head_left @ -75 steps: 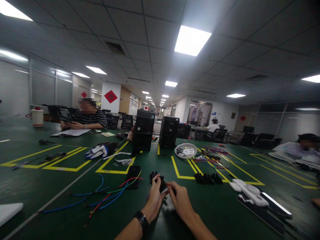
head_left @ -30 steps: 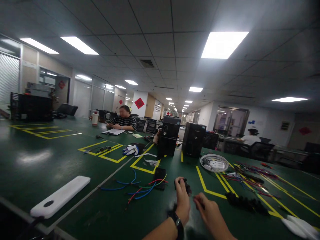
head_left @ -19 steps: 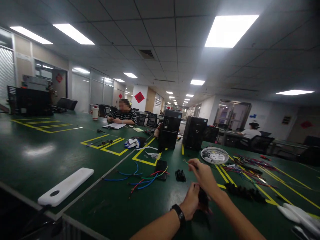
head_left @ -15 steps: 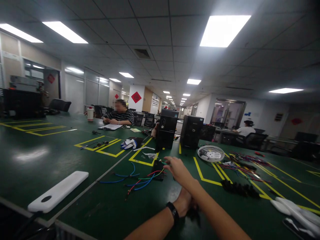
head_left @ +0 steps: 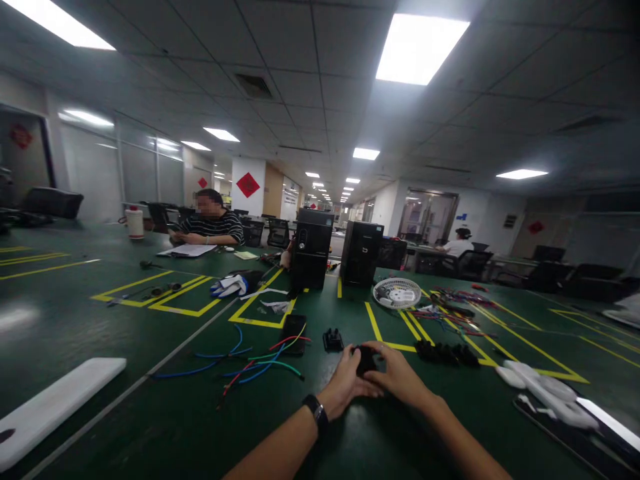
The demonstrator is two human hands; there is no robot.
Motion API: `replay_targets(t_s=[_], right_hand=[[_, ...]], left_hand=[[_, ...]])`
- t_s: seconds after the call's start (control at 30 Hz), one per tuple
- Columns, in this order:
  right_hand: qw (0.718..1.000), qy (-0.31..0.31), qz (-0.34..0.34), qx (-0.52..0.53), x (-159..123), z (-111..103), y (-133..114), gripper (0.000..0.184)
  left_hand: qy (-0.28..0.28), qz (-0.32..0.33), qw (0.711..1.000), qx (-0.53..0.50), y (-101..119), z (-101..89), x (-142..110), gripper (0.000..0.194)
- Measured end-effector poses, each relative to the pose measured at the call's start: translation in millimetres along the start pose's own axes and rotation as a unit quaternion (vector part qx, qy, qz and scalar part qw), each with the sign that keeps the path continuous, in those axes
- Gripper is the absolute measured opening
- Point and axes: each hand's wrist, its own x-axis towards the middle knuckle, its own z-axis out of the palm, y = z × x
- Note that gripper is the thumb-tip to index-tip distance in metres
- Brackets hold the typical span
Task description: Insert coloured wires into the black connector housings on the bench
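Observation:
My left hand [head_left: 345, 381], with a black band on its wrist, grips a small black part [head_left: 366, 359] from the left side. The fingers of my right hand [head_left: 400, 377] close around the same part from the right. Its exact kind is hard to make out, because the fingers cover much of it. Just beyond my left hand, a similar small black block [head_left: 333, 340] with raised prongs sits on the green table. Left of the hands lie loose blue, red, green and yellow wires [head_left: 270, 360], some across a dark flat object [head_left: 294, 333].
Two black computer towers [head_left: 311, 250] stand ahead. Right of them are a white round basket [head_left: 397, 293], tangled wires [head_left: 455, 308] and a row of black parts [head_left: 447, 353]. A long white device [head_left: 65, 407] lies at left. A person [head_left: 213, 223] sits across the table.
My right hand has drawn back from the wires and joined my left hand at the black part. A green wire end now lies on the table. The view has swung right.

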Motion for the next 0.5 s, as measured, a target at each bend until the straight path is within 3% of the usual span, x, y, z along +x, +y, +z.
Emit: replay_targets(t_s=[0.07, 0.13, 0.2, 0.27, 0.37, 0.43, 0.5], right_hand=[[0.999, 0.025, 0.026, -0.03, 12, -1, 15, 0.052], [0.996, 0.016, 0.053, -0.072, 28, 0, 31, 0.055], [0.991, -0.018, 0.072, -0.116, 45, 5, 46, 0.058], [0.986, -0.048, 0.077, -0.141, 60, 12, 57, 0.062], [0.985, -0.061, 0.07, -0.145, 73, 22, 56, 0.069], [0.985, -0.03, 0.053, -0.159, 77, 28, 41, 0.071], [0.986, 0.003, -0.011, -0.165, 79, 39, 10, 0.066]], left_hand=[[0.006, 0.014, 0.989, 0.148, 13, -3.4, -10, 0.069], [0.028, 0.103, 0.938, 0.331, 36, -13.3, -26, 0.061], [0.06, 0.207, 0.839, 0.5, 66, -32.8, -46, 0.044], [0.127, 0.247, 0.733, 0.621, 99, -64.0, -68, 0.039], [0.219, 0.188, 0.628, 0.723, 141, -128.8, -101, 0.051], [0.249, 0.108, 0.598, 0.754, 154, -174.8, -121, 0.06], [0.243, 0.056, 0.585, 0.771, 156, -212.8, -136, 0.06]])
